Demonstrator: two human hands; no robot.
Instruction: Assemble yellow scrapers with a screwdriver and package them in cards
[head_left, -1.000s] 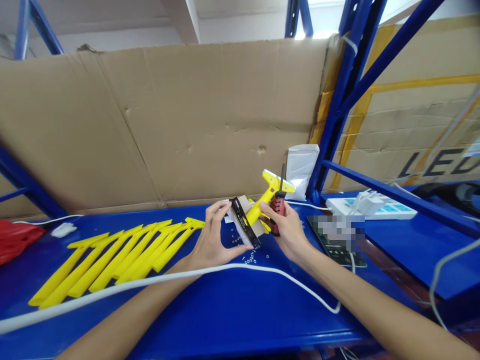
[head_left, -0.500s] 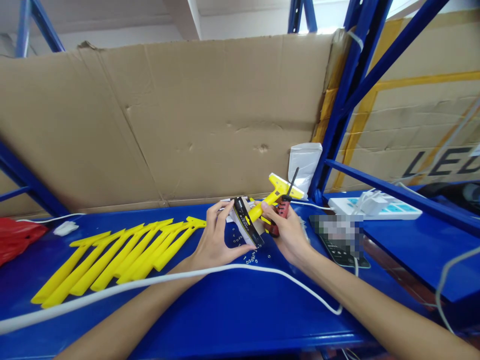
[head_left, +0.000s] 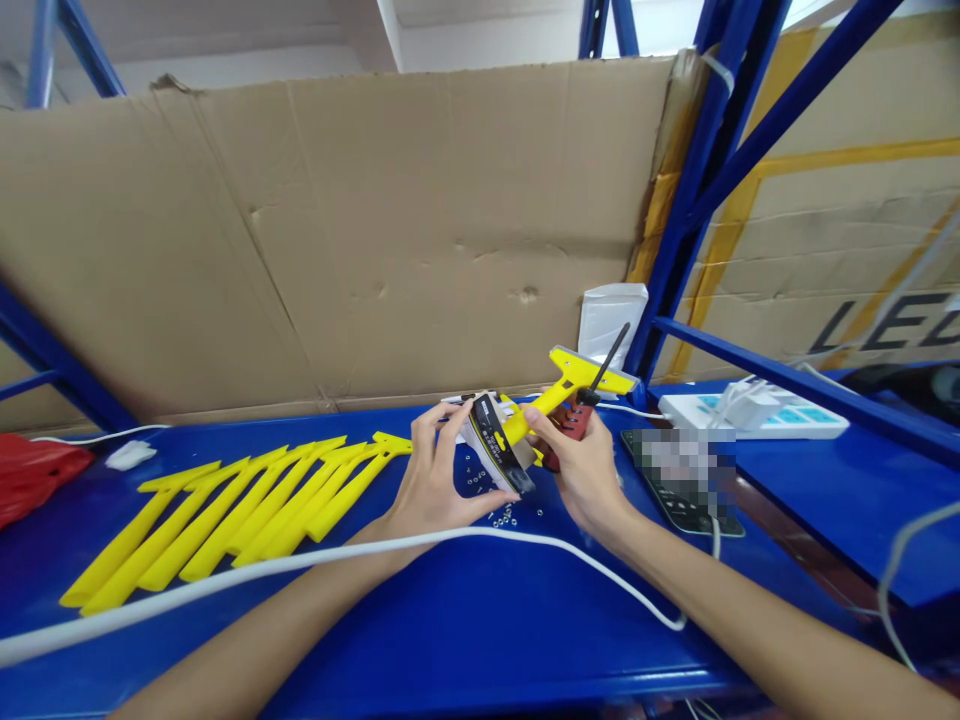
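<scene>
My left hand (head_left: 427, 482) pinches a small package with a black printed header (head_left: 495, 437) between thumb and fingers. Close beside it, my right hand (head_left: 594, 478) grips a yellow scraper (head_left: 556, 396) by its handle, its wide head pointing up and right. The same hand also holds a screwdriver with a red handle (head_left: 574, 420), its dark shaft crossing in front of the scraper's head. The lower end of the scraper's handle passes behind the package and is hidden there. Below the hands, small metal nuts and screws (head_left: 504, 518) lie scattered on the blue surface.
Several yellow scrapers (head_left: 225, 515) lie in a slanted row at left, near a red bag (head_left: 37, 478). A white cable (head_left: 247, 570) runs across in front of my forearms. At right are a phone (head_left: 679, 500) and a power strip (head_left: 810, 420). Cardboard (head_left: 420, 240) stands behind.
The scraper and screwdriver in my right hand have shifted a little to the right, and the screwdriver's shaft leans further right. My left hand stays nearly where it was with the package.
</scene>
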